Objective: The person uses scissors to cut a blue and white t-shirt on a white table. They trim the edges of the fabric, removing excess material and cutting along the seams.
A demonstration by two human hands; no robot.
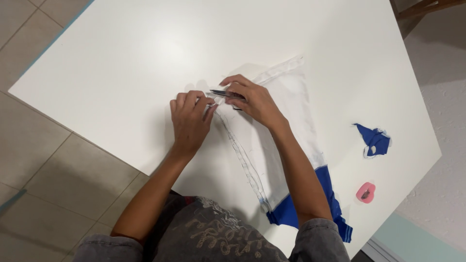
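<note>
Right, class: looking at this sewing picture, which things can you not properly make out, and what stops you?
Head view only:
- Metal tool: its rear end is hidden under the right hand; kind unclear.
- Edge of the white cloth: covered by the left hand where it pinches.
- Blue cloth end: partly behind the right forearm.
- Pink object: too small to identify.

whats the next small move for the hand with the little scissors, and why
Probably a short snip further along the seam. The right hand holds small scissors with the tips at the corner of the white fabric, and the left hand pinches that edge right beside the tips, flat on the table. Most of the seam toward the blue end looks untouched.
</note>
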